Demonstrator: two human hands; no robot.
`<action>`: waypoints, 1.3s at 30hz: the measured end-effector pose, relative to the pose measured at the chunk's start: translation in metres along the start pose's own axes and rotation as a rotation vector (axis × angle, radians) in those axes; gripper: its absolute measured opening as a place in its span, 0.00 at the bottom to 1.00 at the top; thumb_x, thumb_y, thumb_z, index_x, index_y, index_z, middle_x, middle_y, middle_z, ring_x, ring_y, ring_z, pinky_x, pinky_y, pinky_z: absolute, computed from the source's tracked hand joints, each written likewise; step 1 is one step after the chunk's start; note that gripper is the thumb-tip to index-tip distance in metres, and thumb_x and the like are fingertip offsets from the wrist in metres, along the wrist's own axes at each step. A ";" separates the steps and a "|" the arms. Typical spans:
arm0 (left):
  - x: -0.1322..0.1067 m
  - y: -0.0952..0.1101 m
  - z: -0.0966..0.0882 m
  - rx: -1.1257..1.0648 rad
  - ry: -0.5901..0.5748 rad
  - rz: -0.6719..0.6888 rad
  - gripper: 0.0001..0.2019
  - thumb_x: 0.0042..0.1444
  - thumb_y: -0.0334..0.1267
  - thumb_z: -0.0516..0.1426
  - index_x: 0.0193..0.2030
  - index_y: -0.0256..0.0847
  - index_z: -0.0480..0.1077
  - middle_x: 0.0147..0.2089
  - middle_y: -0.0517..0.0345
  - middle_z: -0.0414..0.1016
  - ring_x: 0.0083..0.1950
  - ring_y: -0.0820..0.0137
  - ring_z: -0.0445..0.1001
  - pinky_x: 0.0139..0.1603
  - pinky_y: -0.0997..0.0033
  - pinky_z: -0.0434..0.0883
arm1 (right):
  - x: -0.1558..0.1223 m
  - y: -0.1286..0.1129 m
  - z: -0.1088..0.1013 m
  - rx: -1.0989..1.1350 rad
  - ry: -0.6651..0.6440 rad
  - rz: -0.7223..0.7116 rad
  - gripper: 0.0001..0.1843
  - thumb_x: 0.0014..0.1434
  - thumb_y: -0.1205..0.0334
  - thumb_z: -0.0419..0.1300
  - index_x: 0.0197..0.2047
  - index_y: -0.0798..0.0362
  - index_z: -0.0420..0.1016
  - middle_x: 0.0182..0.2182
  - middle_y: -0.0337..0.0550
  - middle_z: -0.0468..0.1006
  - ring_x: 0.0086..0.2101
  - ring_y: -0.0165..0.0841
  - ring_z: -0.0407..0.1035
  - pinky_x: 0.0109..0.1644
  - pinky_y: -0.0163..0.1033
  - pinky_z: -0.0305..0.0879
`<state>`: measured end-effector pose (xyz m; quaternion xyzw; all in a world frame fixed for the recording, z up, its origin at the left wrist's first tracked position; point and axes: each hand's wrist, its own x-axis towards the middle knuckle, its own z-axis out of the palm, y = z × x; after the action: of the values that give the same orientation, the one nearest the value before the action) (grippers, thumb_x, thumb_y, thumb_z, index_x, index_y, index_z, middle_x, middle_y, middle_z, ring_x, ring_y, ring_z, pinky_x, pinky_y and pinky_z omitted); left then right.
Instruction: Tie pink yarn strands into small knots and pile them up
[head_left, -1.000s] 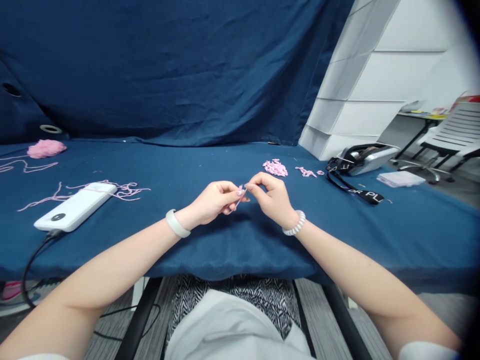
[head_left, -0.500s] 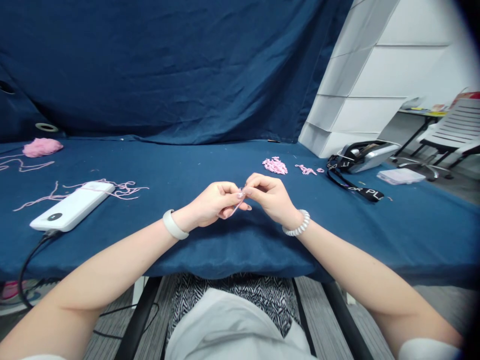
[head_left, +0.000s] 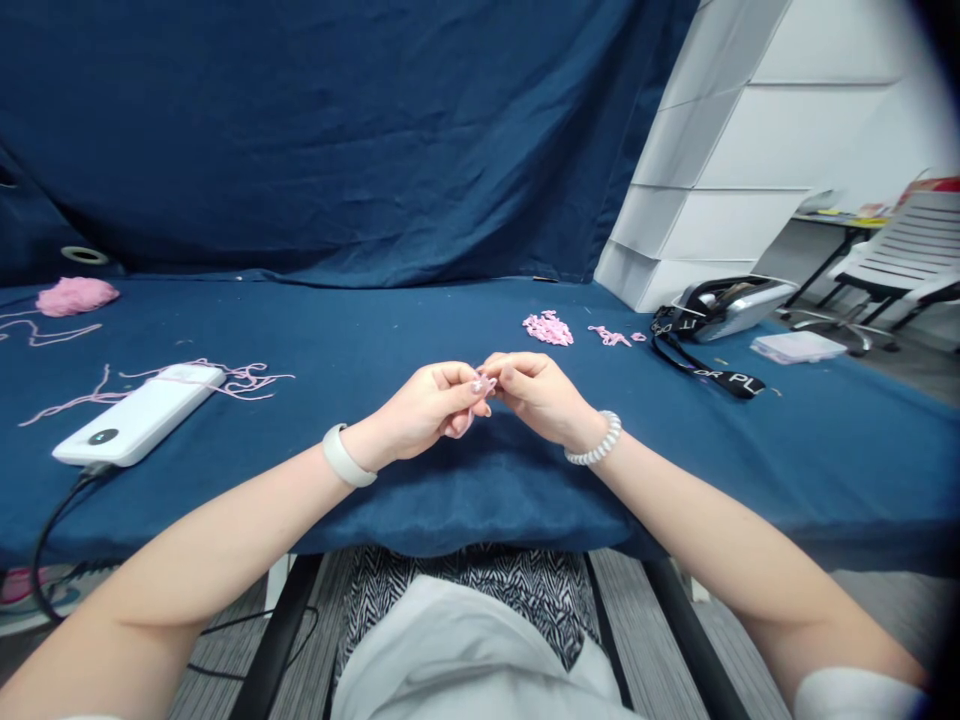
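Above the front part of the blue-covered table, my left hand (head_left: 439, 405) pinches a short length of pink yarn (head_left: 487, 382) between thumb and fingertips. My right hand (head_left: 536, 392) closes on the same yarn from the other side, and the fingertips of both hands meet. A small loop shows at the pinch; its exact shape is too fine to make out. Beyond my right hand lies a pile of small pink yarn pieces (head_left: 548, 328), with a few looser pink pieces (head_left: 611, 336) beside it.
A white power bank (head_left: 142, 415) with a black cable lies at left, pink strands (head_left: 247, 378) draped over its far end. Farther back is a pink yarn bundle (head_left: 77, 296). At right are a headset (head_left: 739, 305) with a black strap and a flat clear box (head_left: 799, 347).
The yarn strand that stretched down across my left fingers is now bunched into a small loop at the fingertips. My right fingers have shifted slightly, and the view has moved a little.
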<state>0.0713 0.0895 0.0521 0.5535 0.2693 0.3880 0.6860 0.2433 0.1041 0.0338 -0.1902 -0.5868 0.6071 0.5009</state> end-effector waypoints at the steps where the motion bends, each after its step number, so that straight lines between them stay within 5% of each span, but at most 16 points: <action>1: 0.000 0.000 0.000 -0.003 0.008 0.000 0.21 0.44 0.48 0.70 0.28 0.33 0.66 0.23 0.63 0.71 0.16 0.84 0.62 0.16 0.84 0.58 | 0.000 0.000 0.000 0.002 -0.017 -0.005 0.16 0.46 0.48 0.72 0.31 0.52 0.83 0.28 0.40 0.77 0.30 0.27 0.70 0.36 0.36 0.68; 8: 0.001 0.000 -0.001 -0.022 0.036 0.002 0.22 0.41 0.47 0.71 0.27 0.33 0.65 0.23 0.63 0.71 0.17 0.84 0.63 0.17 0.84 0.61 | -0.002 -0.004 0.003 -0.173 0.009 -0.104 0.07 0.50 0.58 0.72 0.33 0.50 0.85 0.32 0.40 0.78 0.32 0.25 0.70 0.40 0.35 0.68; 19: 0.001 0.004 -0.007 0.061 -0.089 -0.166 0.24 0.35 0.47 0.73 0.23 0.32 0.66 0.22 0.56 0.75 0.16 0.81 0.68 0.16 0.85 0.64 | -0.004 -0.004 -0.006 -0.060 -0.171 0.053 0.05 0.48 0.63 0.73 0.32 0.49 0.85 0.29 0.38 0.77 0.28 0.24 0.72 0.36 0.33 0.69; 26: 0.001 0.001 -0.012 0.112 -0.205 -0.206 0.22 0.40 0.46 0.72 0.25 0.32 0.67 0.23 0.55 0.77 0.18 0.79 0.70 0.17 0.85 0.68 | -0.006 -0.006 0.001 -0.024 -0.196 0.108 0.05 0.45 0.65 0.74 0.28 0.52 0.84 0.26 0.38 0.76 0.26 0.27 0.74 0.32 0.33 0.72; 32: -0.001 0.000 -0.012 0.130 -0.248 -0.212 0.20 0.42 0.44 0.71 0.32 0.31 0.72 0.23 0.55 0.76 0.18 0.78 0.70 0.18 0.83 0.69 | -0.009 -0.013 0.010 -0.167 -0.127 0.063 0.13 0.40 0.65 0.76 0.32 0.52 0.85 0.21 0.34 0.71 0.23 0.23 0.67 0.28 0.29 0.66; 39: -0.002 -0.001 -0.011 0.097 -0.284 -0.270 0.19 0.40 0.45 0.72 0.28 0.31 0.72 0.22 0.54 0.76 0.18 0.78 0.70 0.17 0.84 0.68 | -0.011 -0.016 0.008 -0.423 -0.238 -0.115 0.07 0.49 0.63 0.71 0.35 0.51 0.85 0.22 0.37 0.72 0.23 0.23 0.64 0.27 0.30 0.61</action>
<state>0.0619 0.0941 0.0479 0.5939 0.2597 0.1972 0.7355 0.2479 0.0877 0.0460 -0.1843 -0.7654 0.4595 0.4112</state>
